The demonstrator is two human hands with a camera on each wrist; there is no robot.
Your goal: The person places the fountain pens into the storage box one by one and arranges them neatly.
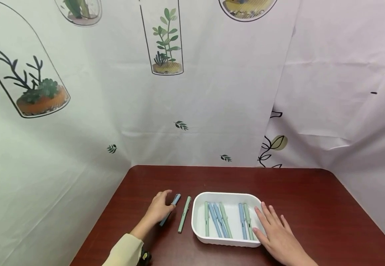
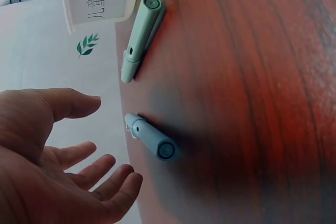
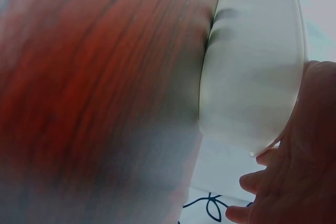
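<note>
Glossy wood-grain table (image 1: pixel 312 207); left hand (image 1: pixel 159 208) fingers relaxed over slim blue pen (image 1: pixel 171 211); right hand (image 1: pixel 277 232) flat against smooth white tray (image 1: pixel 197 207).

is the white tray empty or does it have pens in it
Not empty. The white tray holds several blue and green pens lying side by side.

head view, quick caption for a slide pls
Left hand over a blue pen, right hand resting on a white tray of pens.

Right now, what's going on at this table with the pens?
A person's left hand reaches over a blue pen lying on the dark red wooden table, fingers open, beside a green pen. The right hand rests flat against the white plastic tray, which holds six blue and green pens.
</note>
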